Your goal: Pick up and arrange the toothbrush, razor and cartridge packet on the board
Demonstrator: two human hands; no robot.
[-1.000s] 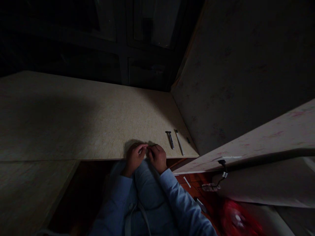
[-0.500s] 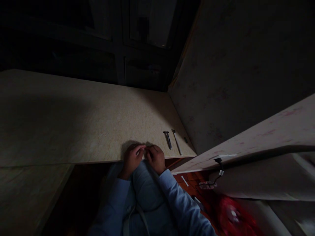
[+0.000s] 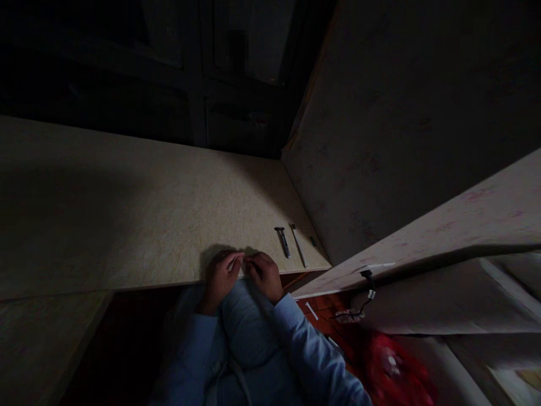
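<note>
Here, left hand [image 3: 222,277] and right hand [image 3: 266,276] curl close together left of the razor [image 3: 284,243], anything pinched indiscernible.

Your head-worn camera looked forward and down from above your lap [image 3: 253,324], onto your left hand [image 3: 222,276], right hand [image 3: 267,275] and the countertop [image 3: 169,208].

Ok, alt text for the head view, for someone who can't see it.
A person's bare left hand and bare right hand sit close together at the front edge of a cream marbled tabletop; it is too dim to tell whether they hold anything. To their right lie a dark T-shaped razor, a slim white toothbrush and a small dark green object.
</note>
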